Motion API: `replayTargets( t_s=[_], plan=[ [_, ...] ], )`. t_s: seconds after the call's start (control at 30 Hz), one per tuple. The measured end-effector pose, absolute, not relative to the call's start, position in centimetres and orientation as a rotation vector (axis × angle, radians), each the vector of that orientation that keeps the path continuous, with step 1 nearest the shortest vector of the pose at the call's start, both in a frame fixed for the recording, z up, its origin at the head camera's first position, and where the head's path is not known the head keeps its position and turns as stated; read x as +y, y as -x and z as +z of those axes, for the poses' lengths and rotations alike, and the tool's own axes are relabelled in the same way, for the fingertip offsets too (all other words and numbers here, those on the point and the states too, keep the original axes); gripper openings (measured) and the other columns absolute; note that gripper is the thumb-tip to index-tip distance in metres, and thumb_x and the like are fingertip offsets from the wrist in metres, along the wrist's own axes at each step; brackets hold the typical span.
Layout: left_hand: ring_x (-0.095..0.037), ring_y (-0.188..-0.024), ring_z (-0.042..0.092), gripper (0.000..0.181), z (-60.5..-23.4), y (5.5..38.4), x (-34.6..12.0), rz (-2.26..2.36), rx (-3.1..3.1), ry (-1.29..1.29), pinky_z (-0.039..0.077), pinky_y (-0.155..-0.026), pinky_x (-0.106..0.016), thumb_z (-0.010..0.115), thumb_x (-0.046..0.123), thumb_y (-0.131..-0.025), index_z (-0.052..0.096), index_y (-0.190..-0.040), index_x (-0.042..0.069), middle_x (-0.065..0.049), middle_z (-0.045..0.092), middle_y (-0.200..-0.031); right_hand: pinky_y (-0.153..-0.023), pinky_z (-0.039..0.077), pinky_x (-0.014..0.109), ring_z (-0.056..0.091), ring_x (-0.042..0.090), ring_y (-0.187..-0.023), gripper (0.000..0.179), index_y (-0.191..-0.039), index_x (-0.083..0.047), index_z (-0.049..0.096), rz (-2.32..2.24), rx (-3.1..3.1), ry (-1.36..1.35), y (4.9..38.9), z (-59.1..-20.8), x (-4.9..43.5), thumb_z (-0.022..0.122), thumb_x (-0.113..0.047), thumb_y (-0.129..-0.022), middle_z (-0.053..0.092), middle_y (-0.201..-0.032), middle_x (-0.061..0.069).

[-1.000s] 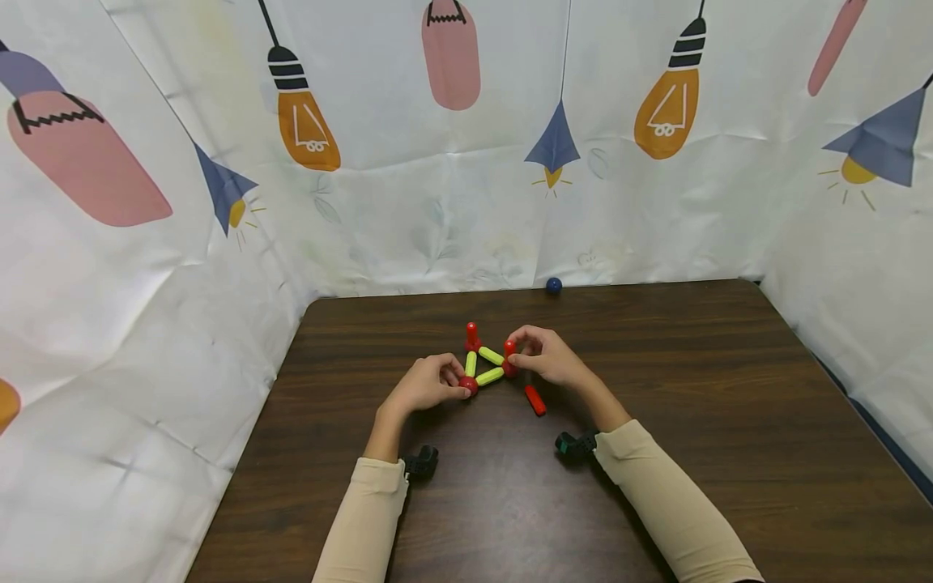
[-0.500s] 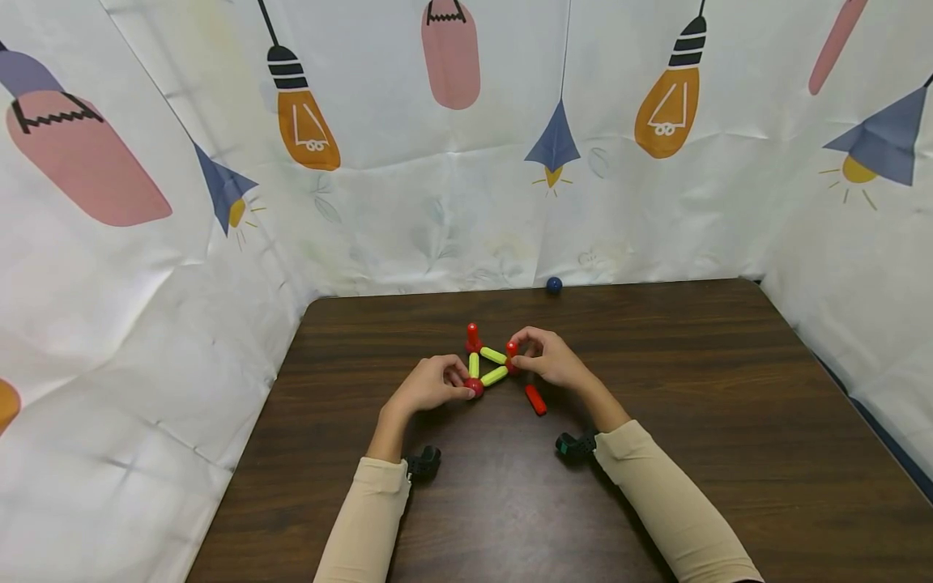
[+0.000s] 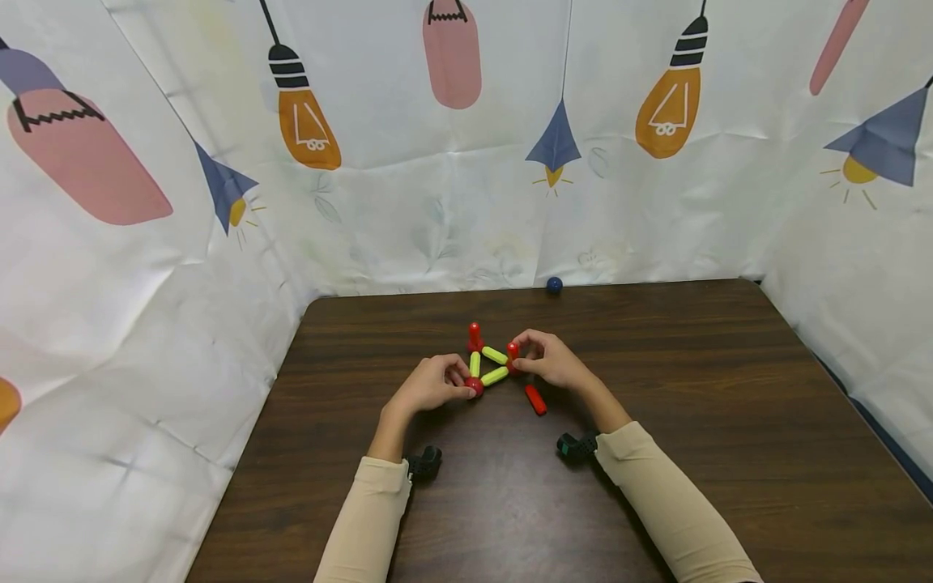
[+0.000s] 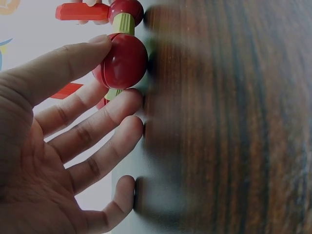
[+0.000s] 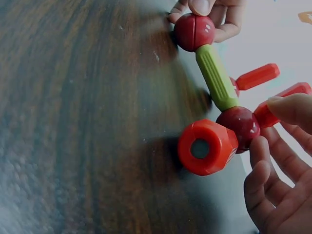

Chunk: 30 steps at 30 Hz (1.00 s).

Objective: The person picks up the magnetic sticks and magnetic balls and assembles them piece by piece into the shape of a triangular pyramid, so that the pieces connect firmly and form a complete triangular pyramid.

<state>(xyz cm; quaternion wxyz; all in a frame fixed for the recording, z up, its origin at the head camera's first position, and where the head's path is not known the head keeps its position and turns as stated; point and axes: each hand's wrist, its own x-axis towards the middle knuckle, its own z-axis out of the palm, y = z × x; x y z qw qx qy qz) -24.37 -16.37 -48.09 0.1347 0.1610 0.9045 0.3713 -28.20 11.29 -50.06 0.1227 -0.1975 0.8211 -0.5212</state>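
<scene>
**My triangle (image 3: 475, 365) has shifted slightly right**

Since a second ago, the triangle of yellow-green rods (image 3: 494, 376) and red balls has slid a little right across the table (image 3: 496, 502), and my left hand (image 3: 430, 382) has gone with it. That hand pinches the near red ball (image 3: 475, 388) between thumb and forefinger, the other fingers spread loosely. My right hand (image 3: 551, 359) pinches the upright red rod (image 3: 513, 351) on the right red ball (image 3: 511, 368). The triangle lies between my hands. A second red rod (image 3: 475, 333) stands on the far red ball (image 3: 474, 346). A loose red rod (image 3: 535, 400) lies nearer me, apart from the triangle. The blue ball (image 3: 554, 285) sits at the far edge.
</scene>
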Motion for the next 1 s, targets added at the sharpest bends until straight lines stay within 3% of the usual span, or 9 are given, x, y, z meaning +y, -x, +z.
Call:
replayTargets(
  t_s=[0.3, 0.53, 1.0],
  plan=[
    [-0.012, -0.075, 0.063, 0.022, -48.2, 24.4, -15.6, 1.066, 2.659, -0.441, 0.051, -0.069, -0.029, 0.082, 0.02, -0.088, 0.07, -0.106, 0.014, 0.001, 0.071, -0.09, -0.068, 0.047, 0.031, 0.06, 0.022, -0.086, 0.025, -0.115, -0.008, 0.067, -1.444, 2.409, 0.615, 28.2, -50.3, 12.1, 0.076, -0.012, -0.092, 0.066, -0.104, 0.011],
    [-0.012, -0.076, 0.062, 0.021, -48.5, 24.4, -13.8, 1.084, 2.715, -0.408, 0.052, -0.073, -0.03, 0.081, 0.018, -0.089, 0.071, -0.108, 0.015, 0.0, 0.071, -0.092, -0.067, 0.046, 0.033, 0.057, 0.022, -0.082, 0.021, -0.111, -0.011, 0.067, -1.399, 2.43, 0.583, 28.3, -50.9, 13.6, 0.076, -0.014, -0.092, 0.065, -0.093, 0.007],
    [-0.014, -0.079, 0.061, 0.024, -48.5, 25.2, -9.7, 1.056, 2.733, -0.492, 0.053, -0.074, -0.032, 0.077, 0.02, -0.092, 0.069, -0.114, 0.015, -0.004, 0.072, -0.1, -0.068, 0.045, 0.033, 0.057, 0.024, -0.084, 0.023, -0.114, -0.009, 0.067, -1.396, 2.506, 0.461, 27.4, -50.8, 18.3, 0.075, -0.018, -0.094, 0.065, -0.1, 0.011]
  ],
)
